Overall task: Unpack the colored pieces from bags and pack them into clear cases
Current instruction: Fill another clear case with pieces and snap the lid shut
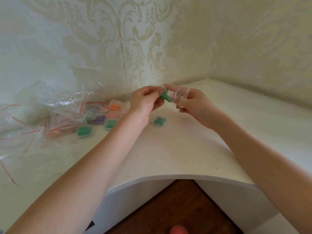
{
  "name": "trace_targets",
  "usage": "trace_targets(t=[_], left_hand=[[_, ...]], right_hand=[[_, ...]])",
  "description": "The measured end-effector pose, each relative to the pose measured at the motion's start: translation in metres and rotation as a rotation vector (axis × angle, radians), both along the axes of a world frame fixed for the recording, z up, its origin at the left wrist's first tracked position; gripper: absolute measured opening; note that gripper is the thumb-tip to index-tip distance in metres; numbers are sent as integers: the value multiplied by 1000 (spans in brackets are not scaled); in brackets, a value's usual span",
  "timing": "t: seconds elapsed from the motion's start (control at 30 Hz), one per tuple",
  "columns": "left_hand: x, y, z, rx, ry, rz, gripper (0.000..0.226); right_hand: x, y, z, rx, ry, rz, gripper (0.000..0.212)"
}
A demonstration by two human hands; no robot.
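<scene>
pulling green pieces [164, 97] from a small clear bag [179, 96]
left hand [144, 100] pinches the pieces, right hand [194, 105] grips the bag above the white surface [177, 149].

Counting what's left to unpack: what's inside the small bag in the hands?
Green pieces show at the mouth of the small bag, pinched by the left hand. Fingers cover part, so the count is unclear.

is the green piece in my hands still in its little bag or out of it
Mostly out. The green piece shows bare between both hands, left hand pinching it, while the right hand holds the small clear bag beside it.
</scene>
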State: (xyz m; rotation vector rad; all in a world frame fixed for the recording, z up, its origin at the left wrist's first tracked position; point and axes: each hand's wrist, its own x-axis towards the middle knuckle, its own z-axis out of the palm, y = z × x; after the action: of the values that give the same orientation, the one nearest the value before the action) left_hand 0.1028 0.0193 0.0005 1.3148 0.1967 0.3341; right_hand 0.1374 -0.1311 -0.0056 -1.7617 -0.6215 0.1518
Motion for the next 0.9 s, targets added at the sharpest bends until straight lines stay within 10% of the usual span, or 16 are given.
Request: trace_targets(t=[0.5, 0.9], left_hand=[[3, 3, 1, -175, 39, 0, 12], [4, 0, -6, 383, -141, 106, 13]], right_hand=[[4, 2, -2, -84, -354, -273, 12], [8, 6, -13, -165, -305, -137, 29]])
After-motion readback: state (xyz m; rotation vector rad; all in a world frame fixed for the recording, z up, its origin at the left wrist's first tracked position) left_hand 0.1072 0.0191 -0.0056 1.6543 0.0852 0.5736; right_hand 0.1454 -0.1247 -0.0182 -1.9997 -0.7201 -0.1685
